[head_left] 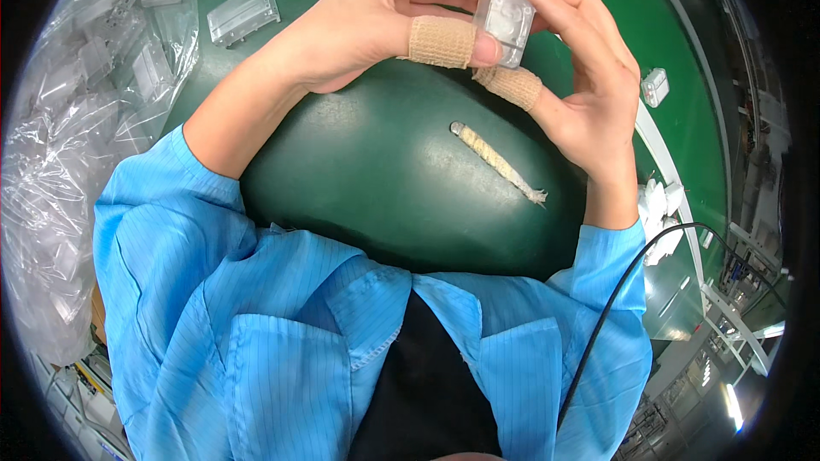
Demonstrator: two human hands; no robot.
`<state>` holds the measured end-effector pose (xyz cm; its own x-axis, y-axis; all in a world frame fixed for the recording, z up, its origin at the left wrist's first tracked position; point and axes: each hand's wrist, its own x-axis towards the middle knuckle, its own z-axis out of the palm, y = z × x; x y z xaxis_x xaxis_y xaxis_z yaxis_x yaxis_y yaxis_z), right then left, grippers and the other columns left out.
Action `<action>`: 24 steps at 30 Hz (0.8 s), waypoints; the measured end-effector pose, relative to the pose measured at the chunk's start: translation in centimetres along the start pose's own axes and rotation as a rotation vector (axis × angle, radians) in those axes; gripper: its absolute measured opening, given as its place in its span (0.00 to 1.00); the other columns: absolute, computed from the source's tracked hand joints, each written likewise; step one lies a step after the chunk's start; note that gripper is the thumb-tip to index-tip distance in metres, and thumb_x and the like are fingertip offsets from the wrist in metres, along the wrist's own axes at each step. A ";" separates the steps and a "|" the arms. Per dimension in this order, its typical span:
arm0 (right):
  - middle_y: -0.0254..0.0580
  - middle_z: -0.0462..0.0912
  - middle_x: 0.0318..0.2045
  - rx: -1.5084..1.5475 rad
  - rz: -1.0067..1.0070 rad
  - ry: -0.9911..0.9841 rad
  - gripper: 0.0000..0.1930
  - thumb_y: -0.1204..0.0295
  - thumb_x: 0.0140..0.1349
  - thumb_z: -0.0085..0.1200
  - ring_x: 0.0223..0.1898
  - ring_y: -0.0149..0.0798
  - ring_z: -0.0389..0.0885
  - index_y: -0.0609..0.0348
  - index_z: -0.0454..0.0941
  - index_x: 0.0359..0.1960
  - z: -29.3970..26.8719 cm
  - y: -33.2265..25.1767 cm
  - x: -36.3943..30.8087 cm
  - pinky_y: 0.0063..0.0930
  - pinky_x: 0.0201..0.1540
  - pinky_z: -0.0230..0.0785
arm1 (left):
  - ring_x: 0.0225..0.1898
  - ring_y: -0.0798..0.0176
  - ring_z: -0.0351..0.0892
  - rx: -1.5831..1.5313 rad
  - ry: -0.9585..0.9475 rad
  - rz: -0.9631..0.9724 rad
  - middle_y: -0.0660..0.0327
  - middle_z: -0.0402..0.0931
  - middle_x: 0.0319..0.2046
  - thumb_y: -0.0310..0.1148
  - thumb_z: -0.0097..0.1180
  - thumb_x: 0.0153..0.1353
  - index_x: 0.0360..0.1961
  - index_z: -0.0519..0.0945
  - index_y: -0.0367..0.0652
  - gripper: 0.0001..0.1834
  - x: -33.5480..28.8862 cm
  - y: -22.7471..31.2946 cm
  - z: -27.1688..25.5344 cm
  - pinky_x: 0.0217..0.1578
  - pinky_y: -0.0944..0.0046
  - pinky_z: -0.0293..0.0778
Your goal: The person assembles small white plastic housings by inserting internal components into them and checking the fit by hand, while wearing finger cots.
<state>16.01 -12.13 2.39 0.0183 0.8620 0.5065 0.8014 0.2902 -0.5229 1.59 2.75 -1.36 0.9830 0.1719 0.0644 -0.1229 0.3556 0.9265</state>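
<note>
Above green belt (359,162), left hand (367,26) and right hand (581,77) both pinch small clear plastic block (506,26); frayed swab (500,164), probably, lies below.

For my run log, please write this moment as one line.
both hands hold small clear plastic part | left hand | right hand | frayed cord on green belt

I read this as a factory assembly line: green conveyor belt (376,171) with white edge rail, blue anti-static smock (282,333), bagged clear plastic housings (94,94) at belt's left edge.
</note>
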 end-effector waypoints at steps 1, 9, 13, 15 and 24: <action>0.45 0.78 0.48 0.017 -0.007 -0.012 0.30 0.75 0.43 0.69 0.44 0.38 0.77 0.61 0.77 0.53 0.0 0.1 0.1 0.28 0.44 0.72 | 0.48 0.63 0.77 -0.001 0.002 0.002 0.55 0.77 0.46 0.30 0.67 0.51 0.56 0.74 0.37 0.29 0.0 0.0 0.0 0.52 0.64 0.71; 0.42 0.80 0.27 -0.029 0.547 -0.514 0.25 0.67 0.39 0.71 0.25 0.40 0.79 0.61 0.74 0.39 -2.9 -0.6 -0.6 0.31 0.29 0.72 | 0.48 0.62 0.77 0.048 0.170 0.022 0.57 0.76 0.47 0.27 0.71 0.45 0.53 0.77 0.40 0.30 -0.3 0.2 -0.4 0.50 0.61 0.74; 0.43 0.76 0.22 -0.038 0.614 -0.788 0.27 0.71 0.36 0.69 0.25 0.40 0.79 0.62 0.72 0.42 -1.7 -3.3 -2.3 0.32 0.29 0.71 | 0.52 0.62 0.74 -0.117 0.153 -0.075 0.53 0.74 0.51 0.19 0.69 0.46 0.59 0.69 0.33 0.36 -0.1 1.0 -0.1 0.56 0.63 0.69; 0.46 0.76 0.23 -0.155 0.533 -0.730 0.27 0.72 0.40 0.67 0.25 0.46 0.78 0.62 0.71 0.45 -1.0 -4.6 -3.5 0.35 0.29 0.71 | 0.52 0.62 0.74 -0.051 0.179 -0.016 0.53 0.74 0.51 0.18 0.69 0.45 0.59 0.68 0.33 0.37 -0.1 1.0 0.1 0.55 0.63 0.71; 0.39 0.75 0.25 0.253 0.551 -0.202 0.04 0.83 0.50 0.55 0.22 0.25 0.73 0.65 0.79 0.29 -2.5 -3.6 -2.8 0.20 0.21 0.66 | 0.53 0.59 0.73 -0.200 0.233 -0.082 0.50 0.73 0.51 0.16 0.67 0.46 0.61 0.66 0.33 0.39 -0.2 0.4 -0.3 0.54 0.61 0.72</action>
<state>14.56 -16.59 4.58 0.2552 0.9669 -0.0090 0.5402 -0.1503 -0.8280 1.35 3.10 -1.09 0.9361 0.3323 -0.1157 -0.0913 0.5470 0.8321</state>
